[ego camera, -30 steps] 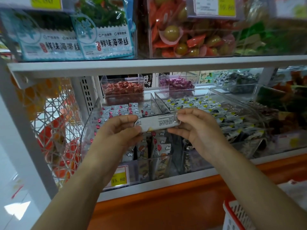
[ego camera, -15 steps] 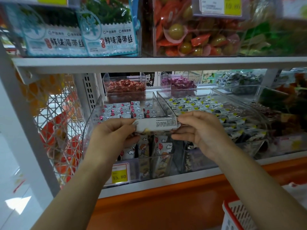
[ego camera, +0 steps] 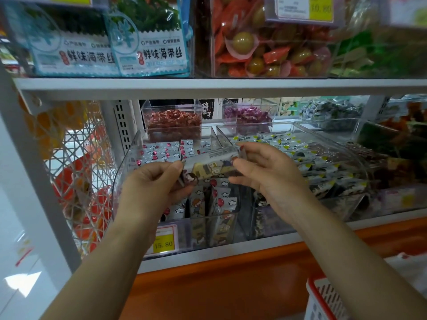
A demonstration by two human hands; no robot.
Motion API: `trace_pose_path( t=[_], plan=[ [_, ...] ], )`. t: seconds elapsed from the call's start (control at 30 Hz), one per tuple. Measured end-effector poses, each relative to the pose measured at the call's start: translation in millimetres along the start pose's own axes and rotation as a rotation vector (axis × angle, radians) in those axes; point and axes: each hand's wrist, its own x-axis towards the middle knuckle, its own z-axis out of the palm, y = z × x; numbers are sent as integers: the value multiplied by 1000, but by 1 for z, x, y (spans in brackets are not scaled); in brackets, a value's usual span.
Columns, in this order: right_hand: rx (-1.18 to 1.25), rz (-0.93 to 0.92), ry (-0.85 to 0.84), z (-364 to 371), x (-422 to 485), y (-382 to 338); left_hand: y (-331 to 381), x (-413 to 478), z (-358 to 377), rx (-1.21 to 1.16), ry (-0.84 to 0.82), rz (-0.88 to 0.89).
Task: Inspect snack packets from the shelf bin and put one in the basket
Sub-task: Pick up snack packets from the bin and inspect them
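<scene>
- Left hand [ego camera: 151, 184] and right hand [ego camera: 268, 174] are pinching the snack packet [ego camera: 212, 166] by its ends over the bin [ego camera: 126, 163].
- Such light fingertip holds are risking it dropping back in.

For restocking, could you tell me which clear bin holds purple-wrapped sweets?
The small clear plastic rear bin, right of the red-sweets bin; front bins hold packets.

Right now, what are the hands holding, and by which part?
One packet, held by its ends: the left hand pinches the left end and the right hand pinches the right end.
</scene>
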Motion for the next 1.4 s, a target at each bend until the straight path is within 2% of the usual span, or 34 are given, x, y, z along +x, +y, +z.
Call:
trace_pose_path(
  t=[0.07, 0.1, 0.17, 0.23, 0.3, 0.37, 0.53, 0.67, 0.77, 0.9, 1.03, 1.13, 1.2, 1.3, 1.4],
  plan=[
    [-77, -45, 77, 1, 0, 0, 1, -2, 1, 46, -30, 37],
    [-42, -53, 143, 0, 1, -1, 0, -1, 1, 159, -30, 103],
    [47, -56, 282, -4, 2, -3, -5, 4, -4, 604, 19, 327],
    [11, -66, 327, -7, 2, -5, -11, 10, -8, 1107, -2, 505],
    [-57, -81, 305, -7, 2, -3, -20, 14, -9, 1412, -89, 486],
    [-116, -96, 282, -5, 1, 0, -26, 15, -7, 1516, -139, 419],
    [-256, -143, 235, -1, 2, 2, -28, 14, -2, 1453, -151, 475],
    [-350, -175, 198, 7, 4, 3, -24, 12, -2, 1313, -188, 426],
    [-521, -209, 160, 11, 6, 1, -21, 9, -8, 1276, -195, 458],
    [-793, -346, 95, 21, 8, 2, -14, 5, -14, 1310, -93, 577],
    [-1018, -400, -44, 34, 12, 8, -13, -1, -17, 1331, -184, 505],
    [-1189, -394, -132, 43, 16, 12, -11, -1, -20, 1242, -235, 445],
    [-1256, -415, -150, 47, 16, 11, -4, 1, -22, 1142, -211, 453],
    [-1510, -404, -360, 50, 14, 13, 3, 2, -26, 1105, -153, 442],
    [-1470, -289, -443, 47, 17, 11, 2, 3, -27, 1126, -134, 420]
  ],
)
